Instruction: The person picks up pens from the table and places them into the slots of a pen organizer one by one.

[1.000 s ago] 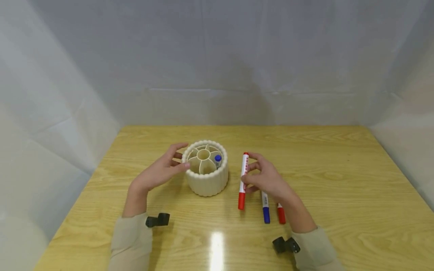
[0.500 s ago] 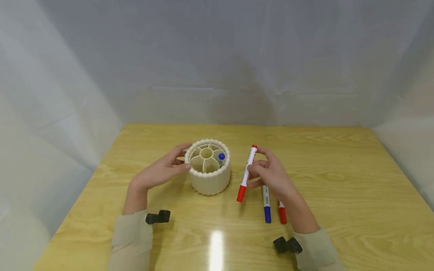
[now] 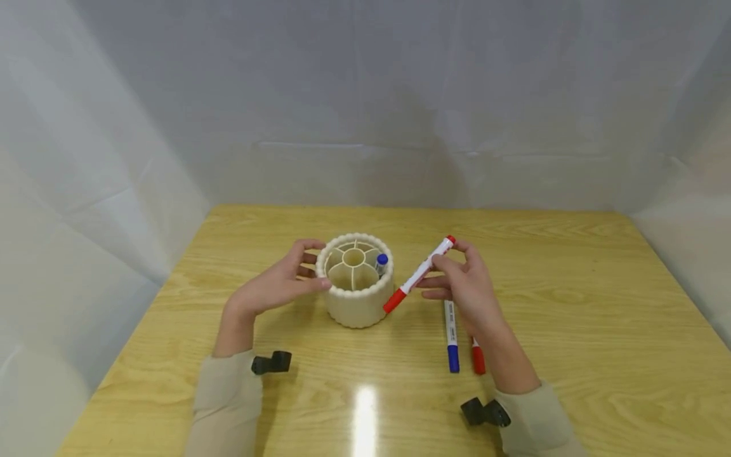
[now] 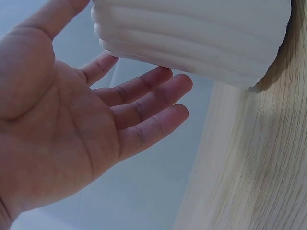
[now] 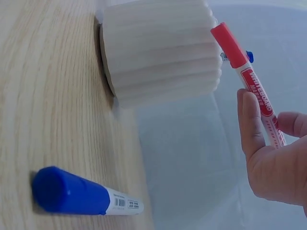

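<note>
Broadly, a wooden worktop (image 3: 571,330) fills the lower half of the head view, with pale sheeting (image 3: 365,95) behind and to both sides of it. Just left of the frame's centre stands a cream ribbed holder (image 3: 356,308), round and split into compartments about a middle tube; a blue-capped marker (image 3: 381,261) stands upright in one compartment at its right side. The left hand (image 3: 276,287) lies against the holder's left wall, fingers straight and slightly spread, thumb near the rim; the left wrist view shows the open palm (image 4: 62,124) with fingertips just beside the ribbed wall (image 4: 192,33), though contact cannot be told for certain there. Right of the holder, the right hand (image 3: 465,285) pinches a red marker (image 3: 419,273) between thumb and fingers around the white barrel, lifted off the worktop and tilted, its red cap low at the left, just beside the holder's right wall, its other end up at the right. From the right wrist view, that marker (image 5: 244,72) shows its red cap close to the holder's top edge, a finger (image 5: 252,124) laid along its barrel. Below the right hand, two more markers lie flat side by side: a blue marker (image 3: 451,333) and, partly hidden by the wrist, a second red marker (image 3: 478,360).
</note>
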